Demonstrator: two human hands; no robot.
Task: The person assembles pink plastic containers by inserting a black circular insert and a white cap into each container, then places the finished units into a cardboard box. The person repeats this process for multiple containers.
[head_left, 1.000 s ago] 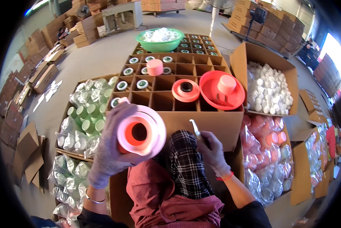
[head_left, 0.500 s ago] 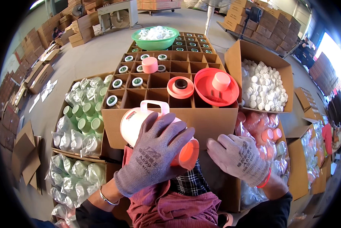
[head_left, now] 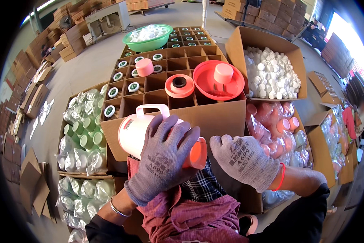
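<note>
Jug [head_left: 132, 137] gripped in left hand [head_left: 163, 160]; right hand [head_left: 246, 162], fisted round thin tool [head_left: 204, 142], nearer jug

Wearing grey knit gloves [head_left: 143, 190] with dark print [head_left: 242, 150] on left hand [head_left: 163, 156] and right hand [head_left: 246, 163], dark sleeves [head_left: 299, 218], silver bangle [head_left: 116, 207] on left wrist, red band [head_left: 280, 177] on right, dusty-red cloth [head_left: 190, 218] over black-and-white plaid [head_left: 203, 188].

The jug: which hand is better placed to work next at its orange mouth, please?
Right, most likely: the right hand is close beside the orange mouth and does not hold the jug. The left hand is wrapped over it, steadying it.
</note>
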